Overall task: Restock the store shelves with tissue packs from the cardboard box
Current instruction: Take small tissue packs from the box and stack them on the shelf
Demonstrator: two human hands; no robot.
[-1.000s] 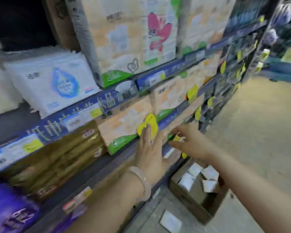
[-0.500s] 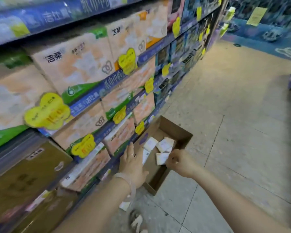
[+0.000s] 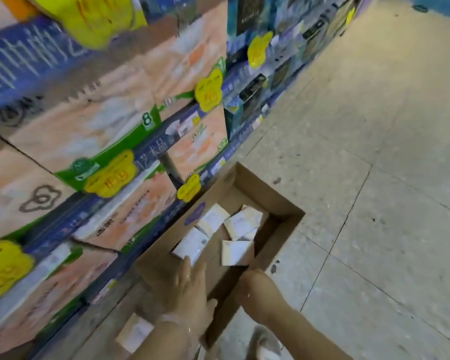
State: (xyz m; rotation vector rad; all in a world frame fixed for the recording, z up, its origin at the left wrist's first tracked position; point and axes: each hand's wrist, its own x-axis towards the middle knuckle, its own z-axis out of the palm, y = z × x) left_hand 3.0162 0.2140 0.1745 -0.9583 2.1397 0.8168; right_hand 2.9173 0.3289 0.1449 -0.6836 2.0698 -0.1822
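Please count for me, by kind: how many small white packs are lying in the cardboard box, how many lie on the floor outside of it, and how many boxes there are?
Packs in the box: 4 visible; perhaps more underneath.
Packs on the floor: 1
Cardboard boxes: 1
Total: 6
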